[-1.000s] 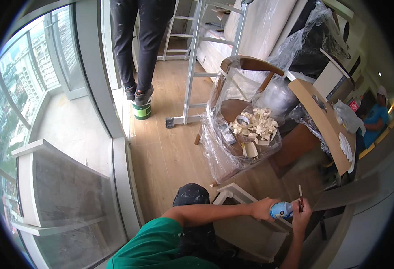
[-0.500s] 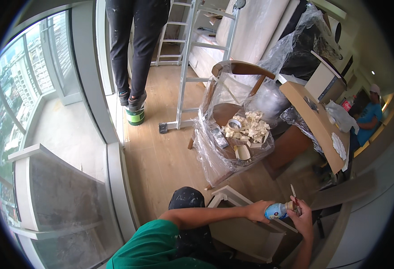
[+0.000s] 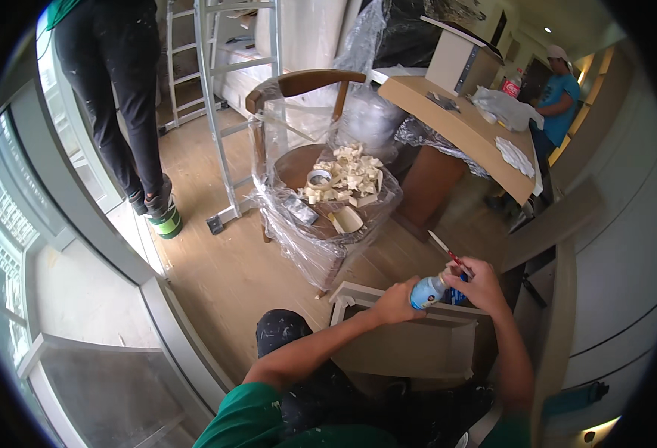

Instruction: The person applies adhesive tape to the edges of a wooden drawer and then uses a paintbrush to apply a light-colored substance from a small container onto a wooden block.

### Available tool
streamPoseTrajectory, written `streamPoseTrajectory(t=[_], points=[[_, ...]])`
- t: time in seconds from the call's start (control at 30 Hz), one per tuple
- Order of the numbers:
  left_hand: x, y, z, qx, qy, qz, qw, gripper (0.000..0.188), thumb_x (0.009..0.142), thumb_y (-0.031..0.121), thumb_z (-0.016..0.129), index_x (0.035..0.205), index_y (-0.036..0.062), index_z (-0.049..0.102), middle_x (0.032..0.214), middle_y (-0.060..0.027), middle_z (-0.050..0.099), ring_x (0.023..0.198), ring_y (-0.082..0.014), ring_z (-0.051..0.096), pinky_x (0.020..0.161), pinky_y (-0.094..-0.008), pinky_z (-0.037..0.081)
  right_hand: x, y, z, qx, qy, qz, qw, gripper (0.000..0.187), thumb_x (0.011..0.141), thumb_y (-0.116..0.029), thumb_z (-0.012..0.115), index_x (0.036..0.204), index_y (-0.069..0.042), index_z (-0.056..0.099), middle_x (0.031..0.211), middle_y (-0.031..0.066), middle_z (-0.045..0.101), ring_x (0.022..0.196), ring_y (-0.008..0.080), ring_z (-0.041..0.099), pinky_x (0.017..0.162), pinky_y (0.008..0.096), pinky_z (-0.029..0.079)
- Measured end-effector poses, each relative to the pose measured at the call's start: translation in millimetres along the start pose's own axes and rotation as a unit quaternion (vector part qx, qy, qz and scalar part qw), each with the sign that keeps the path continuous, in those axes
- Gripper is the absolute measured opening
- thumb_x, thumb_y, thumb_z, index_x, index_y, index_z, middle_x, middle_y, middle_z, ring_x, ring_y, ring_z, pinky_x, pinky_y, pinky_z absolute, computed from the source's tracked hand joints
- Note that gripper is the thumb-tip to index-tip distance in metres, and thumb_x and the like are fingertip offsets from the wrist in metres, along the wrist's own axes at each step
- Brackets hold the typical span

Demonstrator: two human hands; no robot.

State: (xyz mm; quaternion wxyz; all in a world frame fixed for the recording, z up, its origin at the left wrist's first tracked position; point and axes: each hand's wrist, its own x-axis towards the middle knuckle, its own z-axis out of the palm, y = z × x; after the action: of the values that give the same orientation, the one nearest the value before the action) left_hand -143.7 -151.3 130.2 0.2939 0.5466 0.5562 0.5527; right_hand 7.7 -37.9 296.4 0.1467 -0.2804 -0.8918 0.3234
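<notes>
In front of my knees, my left hand is wrapped round a small clear bottle with a blue label, which tilts up to the right. The fingers of my right hand close over the bottle's neck, hiding its mouth. That same hand also grips a slim tool with a red handle and a pale pointed tip, pointing up and left; its exact kind is unclear. A blue patch shows just under my right fingers, too covered to name. Below both hands is a beige, open drawer-like box.
A plastic-wrapped wooden chair carries crumpled masking tape and a tape roll. Behind it stands an aluminium ladder. One person stands on a green bucket; another, in blue, is beyond a cardboard-covered table.
My view has swung right, so the chair, ladder and standing person appear further left. My right hand has moved over the bottle's neck, and the slim tool now leans more to the left.
</notes>
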Motion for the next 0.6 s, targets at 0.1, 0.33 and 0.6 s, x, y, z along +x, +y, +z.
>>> streamPoseTrajectory(t=[0.1,0.33,0.6], points=[[1,3,-8,-0.009,0.014,-0.003,1.0,0.062,0.068,0.022,0.087,0.12,0.0015,0.059,0.101,-0.0252,0.073,0.101,-0.0465,0.07,0.089,-0.0489,0.055,9,-1,-6,0.062,-0.008,-0.021,0.998,0.023,0.086,-0.014,0.081,0.104,-0.001,0.073,0.095,0.0026,0.069,0.087,0.0073,0.061,0.079,0.0264,0.049],[13,-7,-54,0.032,0.146,-0.032,0.988,0.059,0.07,0.016,0.086,0.121,0.0005,0.059,0.097,-0.0236,0.072,0.087,-0.037,0.075,0.08,-0.0443,0.057,74,16,22,0.27,0.097,-0.037,0.957,0.04,0.095,-0.014,0.076,0.131,-0.004,0.061,0.094,-0.0004,0.069,0.078,0.0028,0.06,0.06,0.0185,0.038],[17,16,-155,0.042,0.392,0.005,0.919,0.049,0.074,0.019,0.089,0.108,-0.0016,0.06,0.092,-0.0217,0.075,0.084,-0.0337,0.075,0.076,-0.0427,0.057,186,118,147,0.233,0.168,-0.003,0.958,0.03,0.085,-0.021,0.087,0.102,0.0,0.073,0.086,0.002,0.073,0.079,0.0083,0.066,0.074,0.0248,0.052]])
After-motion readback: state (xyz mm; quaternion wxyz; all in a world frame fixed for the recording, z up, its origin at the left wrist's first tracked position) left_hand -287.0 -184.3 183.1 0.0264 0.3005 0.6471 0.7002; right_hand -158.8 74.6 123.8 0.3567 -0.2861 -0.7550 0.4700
